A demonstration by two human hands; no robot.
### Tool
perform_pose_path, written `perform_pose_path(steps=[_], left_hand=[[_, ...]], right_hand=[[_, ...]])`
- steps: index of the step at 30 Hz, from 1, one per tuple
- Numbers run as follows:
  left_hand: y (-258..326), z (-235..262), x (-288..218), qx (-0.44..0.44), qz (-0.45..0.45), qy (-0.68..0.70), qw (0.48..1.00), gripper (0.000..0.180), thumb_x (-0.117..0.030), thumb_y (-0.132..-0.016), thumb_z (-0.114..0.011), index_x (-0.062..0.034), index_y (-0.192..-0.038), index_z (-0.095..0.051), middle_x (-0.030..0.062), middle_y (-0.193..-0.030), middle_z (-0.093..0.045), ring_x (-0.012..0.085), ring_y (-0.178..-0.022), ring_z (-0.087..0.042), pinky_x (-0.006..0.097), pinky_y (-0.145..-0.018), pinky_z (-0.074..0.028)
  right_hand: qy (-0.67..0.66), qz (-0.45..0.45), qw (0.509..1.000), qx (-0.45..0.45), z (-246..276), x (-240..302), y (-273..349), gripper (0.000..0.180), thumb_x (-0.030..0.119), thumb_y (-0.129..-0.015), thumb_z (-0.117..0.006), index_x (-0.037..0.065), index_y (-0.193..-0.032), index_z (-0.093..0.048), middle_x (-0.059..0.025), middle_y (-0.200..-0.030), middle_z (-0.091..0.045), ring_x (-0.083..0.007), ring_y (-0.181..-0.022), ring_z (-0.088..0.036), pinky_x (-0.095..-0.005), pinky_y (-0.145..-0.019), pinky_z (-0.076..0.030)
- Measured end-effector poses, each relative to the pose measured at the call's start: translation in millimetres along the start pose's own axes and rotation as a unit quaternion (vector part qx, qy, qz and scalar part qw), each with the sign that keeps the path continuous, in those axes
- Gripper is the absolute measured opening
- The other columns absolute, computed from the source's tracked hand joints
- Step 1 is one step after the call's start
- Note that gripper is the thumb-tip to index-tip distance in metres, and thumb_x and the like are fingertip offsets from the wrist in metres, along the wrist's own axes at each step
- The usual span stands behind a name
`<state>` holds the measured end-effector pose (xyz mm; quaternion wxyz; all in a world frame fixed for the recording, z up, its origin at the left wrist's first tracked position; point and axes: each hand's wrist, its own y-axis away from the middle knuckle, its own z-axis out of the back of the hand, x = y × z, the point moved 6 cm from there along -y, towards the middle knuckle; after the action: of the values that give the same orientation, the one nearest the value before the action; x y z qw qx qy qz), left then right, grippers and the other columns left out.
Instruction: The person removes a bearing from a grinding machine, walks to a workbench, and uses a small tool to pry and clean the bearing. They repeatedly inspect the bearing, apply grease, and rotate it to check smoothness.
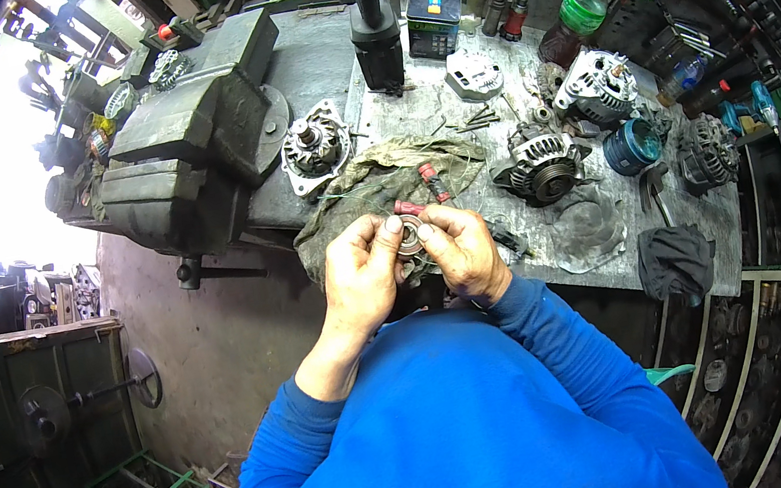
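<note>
A small round metal bearing (412, 233) is held up in front of my blue-clad chest, at the near edge of the workbench. My left hand (358, 274) pinches its left side between thumb and fingers. From the other side, my right hand (466, 253) closes on the same ring with the thumb on its rim. Just beyond lies a dirty greenish rag (370, 174), and on it are a red-handled tool (433, 183) and a second red handle (408, 207), partly hidden by my fingers. An alternator housing with its shaft upright (313, 144) sits past the rag.
A big bench vise (182, 134) fills the left. Rightward stand a pulley-fitted alternator (542, 166), another alternator (598, 90), a blue tub (633, 147) and a hammer (656, 194). Farther back are a black power tool (375, 39), a pale housing (475, 76) and a green-capped bottle (586, 8).
</note>
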<state>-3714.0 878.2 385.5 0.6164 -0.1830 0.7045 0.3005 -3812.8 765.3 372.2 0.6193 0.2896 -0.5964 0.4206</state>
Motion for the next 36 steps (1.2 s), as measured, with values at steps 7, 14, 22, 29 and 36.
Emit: perform_pose_path(steps=[7,14,22,29,36], left_hand=[[-0.8,-4.3,-3.6,0.069,0.009,-0.011,0.998,0.023,-0.021,-0.104,-0.062,0.0008,-0.099,-0.067,0.0022,-0.078,-0.065,0.0063,-0.065,-0.057,0.023,-0.059,-0.046],[-3.0,4.9,1.9,0.065,0.002,-0.032,0.997,0.018,-0.016,-0.103,-0.06,0.0018,-0.102,-0.066,0.0028,-0.079,-0.065,0.007,-0.066,-0.058,0.023,-0.061,-0.047],[1.2,-1.8,3.6,0.071,0.029,0.005,0.997,0.019,-0.017,-0.103,-0.06,0.0014,-0.101,-0.065,0.0029,-0.077,-0.065,0.0071,-0.063,-0.058,0.023,-0.059,-0.047],[0.9,-3.4,7.5,0.069,0.033,0.015,0.997,0.02,-0.018,-0.104,-0.061,0.0013,-0.099,-0.065,0.0044,-0.078,-0.066,0.0082,-0.063,-0.059,0.023,-0.059,-0.048],[-3.7,-0.4,14.2,0.042,0.04,0.027,0.998,0.02,-0.017,-0.102,-0.061,0.0009,-0.096,-0.066,0.0049,-0.075,-0.066,0.0088,-0.061,-0.059,0.024,-0.059,-0.048]], right_hand=[[-0.129,-0.071,0.989,-0.004,5.6,-11.7,-1.5,0.027,0.016,-0.102,-0.052,-0.006,-0.105,-0.067,-0.009,-0.089,-0.072,-0.015,-0.079,-0.065,-0.0305,-0.084,-0.053],[-0.076,-0.037,0.996,0.021,0.1,-13.2,-0.5,0.033,0.02,-0.098,-0.053,-0.004,-0.116,-0.066,-0.0121,-0.095,-0.073,-0.0172,-0.088,-0.068,-0.0333,-0.082,-0.054],[-0.083,-0.041,0.994,0.063,0.8,-6.2,0.8,0.041,0.02,-0.099,-0.051,-0.008,-0.127,-0.063,-0.0087,-0.106,-0.072,-0.014,-0.096,-0.064,-0.0312,-0.091,-0.052],[-0.127,-0.04,0.991,0.029,-1.9,-3.6,-1.7,0.031,0.021,-0.099,-0.049,-0.003,-0.108,-0.068,-0.0042,-0.085,-0.072,-0.0105,-0.076,-0.065,-0.0282,-0.072,-0.054],[-0.029,-0.016,0.999,-0.004,3.0,1.1,-3.1,0.027,0.017,-0.095,-0.048,0.0,-0.1,-0.068,-0.0111,-0.08,-0.071,-0.019,-0.075,-0.066,-0.0323,-0.073,-0.054]])
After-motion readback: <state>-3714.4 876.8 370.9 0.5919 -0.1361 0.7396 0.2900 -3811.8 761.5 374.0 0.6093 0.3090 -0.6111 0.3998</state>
